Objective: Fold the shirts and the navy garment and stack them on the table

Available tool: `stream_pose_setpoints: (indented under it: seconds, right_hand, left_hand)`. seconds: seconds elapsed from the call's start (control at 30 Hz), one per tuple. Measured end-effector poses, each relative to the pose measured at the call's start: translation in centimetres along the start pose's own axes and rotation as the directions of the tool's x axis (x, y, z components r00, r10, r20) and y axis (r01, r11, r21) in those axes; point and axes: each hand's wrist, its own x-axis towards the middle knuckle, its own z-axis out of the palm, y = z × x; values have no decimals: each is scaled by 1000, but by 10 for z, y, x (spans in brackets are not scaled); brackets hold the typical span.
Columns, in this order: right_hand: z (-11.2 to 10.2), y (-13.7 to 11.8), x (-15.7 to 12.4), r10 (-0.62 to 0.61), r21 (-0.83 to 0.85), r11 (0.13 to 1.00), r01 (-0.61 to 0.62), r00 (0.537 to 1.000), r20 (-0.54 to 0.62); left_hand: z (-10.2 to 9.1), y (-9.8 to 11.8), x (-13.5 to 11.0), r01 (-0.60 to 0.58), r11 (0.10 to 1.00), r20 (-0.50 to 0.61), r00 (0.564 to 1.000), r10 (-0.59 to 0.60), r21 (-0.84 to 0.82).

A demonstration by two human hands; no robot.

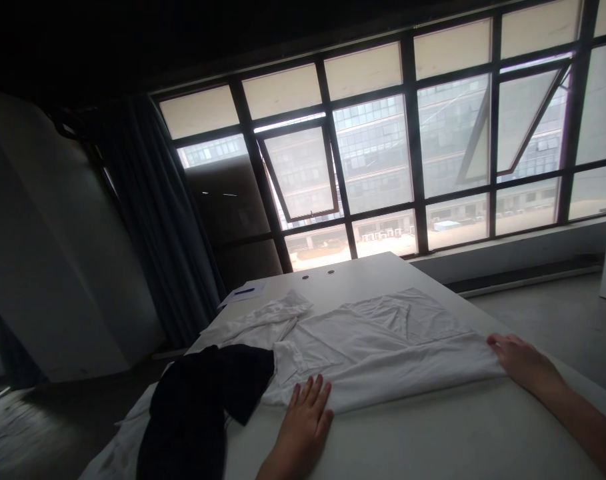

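White garment lies spread on the table, long axis left to right across my front, with its near edge folded. Left hand: flat, fingers spread, palm pressing that near edge toward its left end; grasps nothing. Right hand: at the cloth's right end, fingertips on the hem; pinching or resting, cannot tell. Dark garment overlaps the left end, just beside my left hand.

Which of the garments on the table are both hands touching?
The white garment spread out flat: left hand on its near edge, right hand at its right end. The dark garment lies bunched, untouched.
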Motion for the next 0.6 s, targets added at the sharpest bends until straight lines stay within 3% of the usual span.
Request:
stream_pose_setpoints:
  seconds: [0.1, 0.23, 0.3, 0.37, 0.47, 0.53, 0.6]
  right_hand:
    - [-10, -27, -11, -17, -138, 990, 12, 999, -30]
    - [-13, -99, -41, -273, -30, 962, 272, 961, -49]
    - [-10, -146, -60, -438, 116, 892, 436, 899, -7]
    - [-5, -192, -79, -590, 293, 780, 552, 806, 52]
    - [4, -248, -100, -717, 456, 662, 595, 681, 151]
    - [12, -268, -107, -743, 477, 640, 603, 645, 182]
    - [20, -271, -105, -750, 468, 637, 613, 632, 193]
  left_hand:
    - [-2, 3, 0, 4, 1000, 27, 1000, -4, -1]
    - [5, -2, 3, -14, 999, -14, 1000, 15, 37]
    - [10, -5, 4, -26, 998, -45, 999, 29, 63]
    - [12, -7, 5, -31, 997, -60, 998, 35, 76]
    - [12, -7, 6, -16, 998, -36, 999, 18, 57]
    - [11, -6, 6, -2, 999, -24, 1000, 3, 40]
    - [10, -4, 6, 5, 999, -27, 1000, -4, 35]
